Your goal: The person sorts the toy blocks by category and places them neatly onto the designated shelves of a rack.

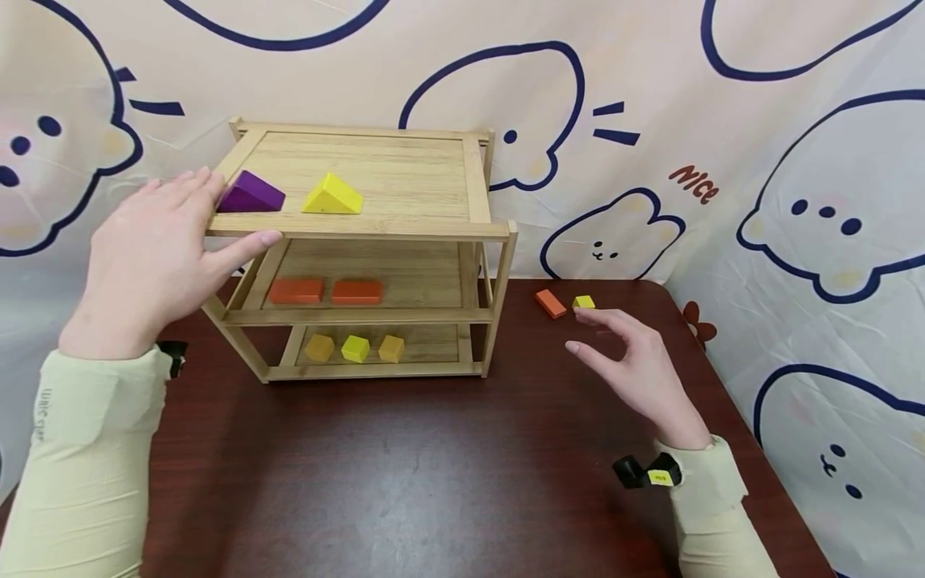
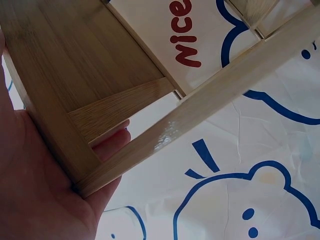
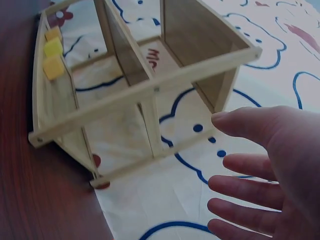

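Wooden shelf (image 1: 415,160), pale and smooth with a visible grain, has three flat tiers framed by slim rails and posts. It stands upright toward the back of the dark red-brown bench (image 1: 405,466), its long axis running left to right and its open front facing the person. On the top tier sit a purple wedge (image 1: 250,194) at the left end and a yellow wedge (image 1: 332,196) beside it, both peaked upward. Two orange blocks (image 1: 296,291) lie in the middle tier, end to end with a gap, lengthwise with the shelf; three cubes (image 1: 356,349) line the bottom tier. The left hand (image 1: 155,253) is clamped on the shelf's front left top corner. Right of the shelf, a loose orange brick (image 1: 551,303) slants from back left to front right, near a small yellow block (image 1: 584,302). By that block, the right hand (image 1: 639,365) holds nothing, thumb and fingers apart.
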### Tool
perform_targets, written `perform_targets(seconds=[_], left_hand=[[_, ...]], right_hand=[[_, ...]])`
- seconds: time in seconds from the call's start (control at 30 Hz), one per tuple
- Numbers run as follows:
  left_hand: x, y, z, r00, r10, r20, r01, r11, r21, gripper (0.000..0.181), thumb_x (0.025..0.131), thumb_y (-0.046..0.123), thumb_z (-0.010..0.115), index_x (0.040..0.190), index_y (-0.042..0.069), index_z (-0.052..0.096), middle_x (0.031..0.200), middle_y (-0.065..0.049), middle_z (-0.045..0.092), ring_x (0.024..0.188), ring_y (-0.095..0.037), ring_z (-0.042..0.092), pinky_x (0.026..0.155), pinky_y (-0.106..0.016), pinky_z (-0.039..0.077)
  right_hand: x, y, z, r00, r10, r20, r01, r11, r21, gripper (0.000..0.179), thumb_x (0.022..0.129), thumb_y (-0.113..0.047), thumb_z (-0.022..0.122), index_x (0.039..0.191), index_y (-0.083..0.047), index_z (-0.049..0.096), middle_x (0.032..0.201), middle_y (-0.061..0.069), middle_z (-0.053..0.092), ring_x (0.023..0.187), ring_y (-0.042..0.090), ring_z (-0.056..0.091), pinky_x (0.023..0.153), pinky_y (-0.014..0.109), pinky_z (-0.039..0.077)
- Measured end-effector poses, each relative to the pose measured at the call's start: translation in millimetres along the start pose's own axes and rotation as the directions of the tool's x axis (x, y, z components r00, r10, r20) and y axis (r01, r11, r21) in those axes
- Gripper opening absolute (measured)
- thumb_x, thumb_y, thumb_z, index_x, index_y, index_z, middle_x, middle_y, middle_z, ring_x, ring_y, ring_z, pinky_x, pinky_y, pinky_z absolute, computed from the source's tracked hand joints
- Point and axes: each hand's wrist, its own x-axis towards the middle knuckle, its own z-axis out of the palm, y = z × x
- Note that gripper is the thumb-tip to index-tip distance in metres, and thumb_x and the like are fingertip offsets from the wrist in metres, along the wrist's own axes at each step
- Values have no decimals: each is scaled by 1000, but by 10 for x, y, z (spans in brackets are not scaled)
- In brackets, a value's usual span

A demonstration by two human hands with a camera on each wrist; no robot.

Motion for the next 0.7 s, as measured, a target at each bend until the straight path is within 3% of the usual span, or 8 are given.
perform_targets(seconds=[0.4, 0.7], left_hand=[[2, -9, 0, 1000, 8, 2, -8, 1000, 2, 99, 96, 69, 50, 157, -6, 27, 156, -34, 28, 144, -51, 26, 124, -48, 7], [4, -18, -2, 1000, 14, -7, -14, 1000, 0, 98, 96, 69, 52, 156, -5, 28, 156, -34, 30, 144, -50, 28, 124, -48, 7]], right_hand=[[-15, 193, -201, 989, 150, -2, -150, 988, -39, 57, 92, -46, 74, 141, -19, 61, 134, 6, 64, 124, 28, 56, 102, 63, 44], [-16, 380, -317, 981, 191, 15, -189, 978, -87, 61, 94, -48, 72, 143, -15, 60, 139, 13, 61, 130, 34, 52, 104, 67, 39]])
